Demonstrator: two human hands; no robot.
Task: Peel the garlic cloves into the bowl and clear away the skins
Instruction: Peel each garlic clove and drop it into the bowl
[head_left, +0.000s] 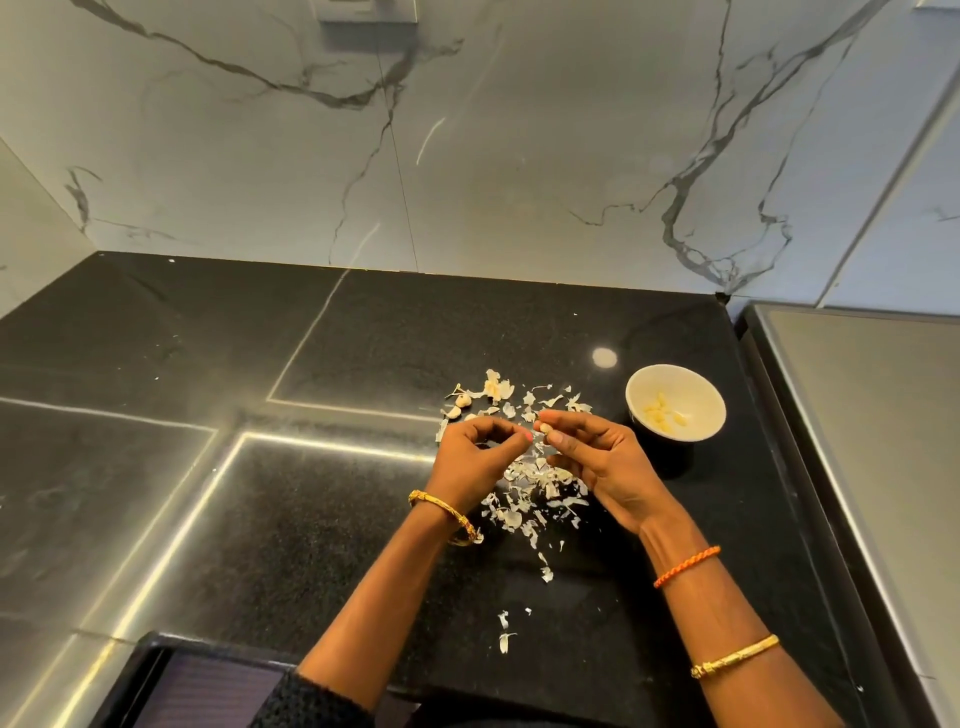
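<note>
Currently both hands are working mid-frame over the skins: right hand is pinching a garlic clove while left hand, fingers curled, is picking at its skin. They're holding above the pile so peel lands there; bowl is sitting just right, catching peeled cloves. Unpeeled cloves are waiting up-left of the hands.

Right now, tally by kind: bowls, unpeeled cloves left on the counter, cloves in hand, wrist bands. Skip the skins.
Bowls: 1, the white bowl, peeled cloves inside.
Unpeeled cloves on the counter: 2, clove and clove, as far as I can tell.
Cloves in hand: 1, held clove, pinched by the right hand.
Wrist bands: 3, gold bangle, orange band, gold bangle.
Total: 7
</note>
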